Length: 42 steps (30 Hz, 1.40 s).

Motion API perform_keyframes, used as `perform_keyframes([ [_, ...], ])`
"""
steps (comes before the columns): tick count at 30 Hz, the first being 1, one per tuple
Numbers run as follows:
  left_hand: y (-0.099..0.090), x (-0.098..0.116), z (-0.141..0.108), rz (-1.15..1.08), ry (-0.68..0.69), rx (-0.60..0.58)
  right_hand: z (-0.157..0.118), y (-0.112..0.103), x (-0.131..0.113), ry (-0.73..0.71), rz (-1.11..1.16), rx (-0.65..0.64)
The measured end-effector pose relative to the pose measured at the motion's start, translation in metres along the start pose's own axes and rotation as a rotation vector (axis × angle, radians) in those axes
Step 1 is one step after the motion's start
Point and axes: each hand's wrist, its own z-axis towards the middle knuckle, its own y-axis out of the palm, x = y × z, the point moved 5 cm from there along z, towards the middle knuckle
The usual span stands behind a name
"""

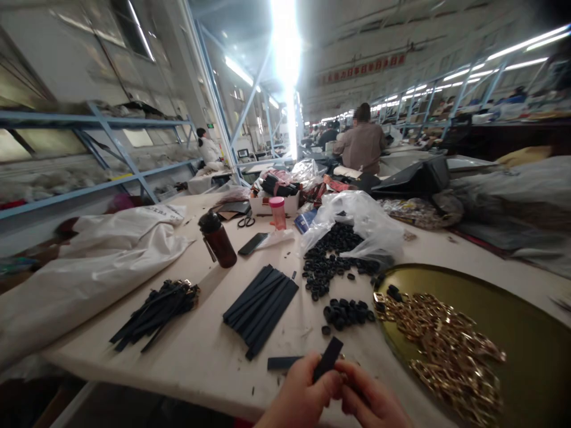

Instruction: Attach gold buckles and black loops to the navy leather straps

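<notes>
Two hands [304, 389] together on a dark strap [328, 358], its lower end seemingly hidden.

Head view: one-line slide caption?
Left hand and right hand hold a black strap beside gold fittings on a round tray.

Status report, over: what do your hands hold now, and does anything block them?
Left hand, right hand: both on dark strap piece. Second strap piece flat on table ahead. Gold-coloured metal fittings on tray, right, not blocking.
</notes>
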Motion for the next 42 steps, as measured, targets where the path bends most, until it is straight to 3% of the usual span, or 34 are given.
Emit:
perform_keyframes([
  [5,-0.001,-0.002,-0.005,-0.023,0.018,0.009,-0.004,-0.016,-0.019,0.036,0.106,0.164],
  [9,-0.002,-0.003,-0.008,0.07,0.083,0.005,-0.007,-0.016,-0.019,0.141,0.324,0.197],
  [13,-0.001,0.005,-0.009,0.111,0.111,0.025,-0.009,-0.01,-0.018,0.139,0.43,0.19],
  [24,0.0,0.003,-0.002,0.123,0.116,0.112,-0.011,-0.003,-0.003,-0.024,0.14,0.139],
  [29,0.0,0.004,-0.003,0.164,0.108,0.099,-0.01,-0.003,-0.003,-0.065,0.085,0.178],
  [37,0.003,-0.009,-0.002,0.076,-0.023,0.038,-0.013,0.0,-0.006,0.098,0.229,0.135],
  [42,0.001,-0.001,-0.004,0.091,0.031,0.022,-0.014,0.001,-0.004,0.104,0.256,0.1],
])
